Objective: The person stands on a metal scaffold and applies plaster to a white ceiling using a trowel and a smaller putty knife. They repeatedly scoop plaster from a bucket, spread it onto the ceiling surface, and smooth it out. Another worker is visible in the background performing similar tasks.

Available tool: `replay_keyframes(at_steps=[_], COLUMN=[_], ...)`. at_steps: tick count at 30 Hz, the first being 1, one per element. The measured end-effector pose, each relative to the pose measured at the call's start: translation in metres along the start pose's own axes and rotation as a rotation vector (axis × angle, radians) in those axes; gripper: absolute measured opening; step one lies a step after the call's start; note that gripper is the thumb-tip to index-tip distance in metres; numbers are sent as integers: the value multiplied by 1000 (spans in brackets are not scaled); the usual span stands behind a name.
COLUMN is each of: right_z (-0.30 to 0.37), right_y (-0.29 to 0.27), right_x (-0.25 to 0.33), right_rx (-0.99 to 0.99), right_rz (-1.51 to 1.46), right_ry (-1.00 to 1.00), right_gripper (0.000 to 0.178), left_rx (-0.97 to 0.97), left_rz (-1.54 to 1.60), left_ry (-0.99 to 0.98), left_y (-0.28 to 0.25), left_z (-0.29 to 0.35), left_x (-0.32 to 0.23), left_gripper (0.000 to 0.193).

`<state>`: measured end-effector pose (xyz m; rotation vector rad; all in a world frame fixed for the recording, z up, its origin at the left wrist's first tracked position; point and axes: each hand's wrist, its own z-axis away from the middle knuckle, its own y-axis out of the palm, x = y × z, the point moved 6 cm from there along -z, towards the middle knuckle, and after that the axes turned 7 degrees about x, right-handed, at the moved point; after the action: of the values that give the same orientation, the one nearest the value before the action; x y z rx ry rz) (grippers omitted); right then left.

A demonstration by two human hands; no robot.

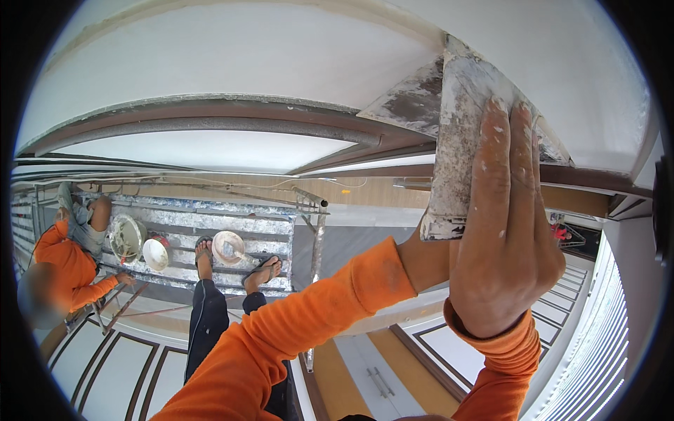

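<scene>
My right hand (502, 210) lies along a plaster-smeared flat metal blade (458, 140), its fingers stretched together over the face; the thumb is hidden. The blade's upper end meets the white plaster surface (554, 70) above. Behind it, a wide, dark, compound-streaked plate (409, 98) shows on both sides of the blade and hand, with a pointed corner at left. My left forearm (337, 295), in an orange sleeve, reaches up to the blade's lower end. There the left wrist (425, 259) passes behind the blade and my right hand, which hide the fingers.
Below, my sandalled feet (261, 274) stand on a splattered slatted scaffold platform (182, 210). Near them are a pink bowl (228, 248), a white container (156, 255) and a bucket of compound (127, 238). At far left sits another person (67, 242) in orange. A scaffold post (318, 245) rises beside the platform.
</scene>
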<state>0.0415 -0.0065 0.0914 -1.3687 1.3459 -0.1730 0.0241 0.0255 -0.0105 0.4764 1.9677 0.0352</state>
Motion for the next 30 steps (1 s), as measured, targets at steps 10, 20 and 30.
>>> replay_keyframes(at_steps=[10,20,30], right_z=[17,13,11], right_y=[-14,-18,-13], right_x=[-17,-35,-35], right_rx=[140,108,20], right_rz=[-174,-208,-154], right_ry=[-93,19,34], right_gripper=[42,38,40], left_rx=[-28,33,17], left_rz=[27,-42,-12], left_ry=[60,-151,-116], left_y=[5,-1,1], left_z=[-2,-4,-5], left_x=[9,7,10], left_gripper=[70,68,66])
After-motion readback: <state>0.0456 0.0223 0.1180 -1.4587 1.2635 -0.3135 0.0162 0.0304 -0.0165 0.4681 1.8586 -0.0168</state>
